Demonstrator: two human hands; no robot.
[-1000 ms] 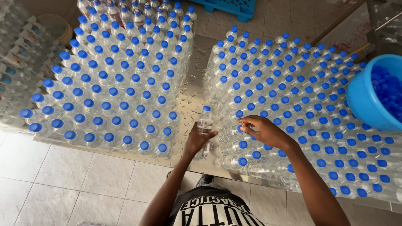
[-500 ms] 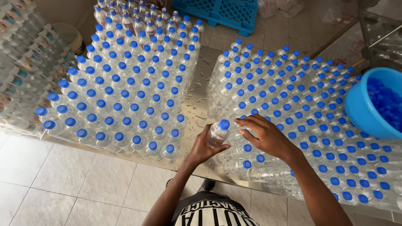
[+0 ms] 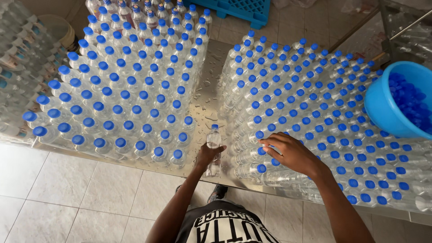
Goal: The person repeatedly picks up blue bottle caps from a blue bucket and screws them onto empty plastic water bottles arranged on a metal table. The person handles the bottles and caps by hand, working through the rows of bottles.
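Between the two bottle blocks, on the wet steel table (image 3: 204,96), my left hand (image 3: 208,155) is clamping one capped water bottle (image 3: 213,143) mid-body. Right hand (image 3: 291,153), fingers loosely apart, is resting on neighbouring caps. I'm judging it full, heavy, slippery, thin-walled; gripping mid-body suits.

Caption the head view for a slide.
Left hand grips one capped bottle on the metal table; right hand rests on neighbouring blue-capped bottles.
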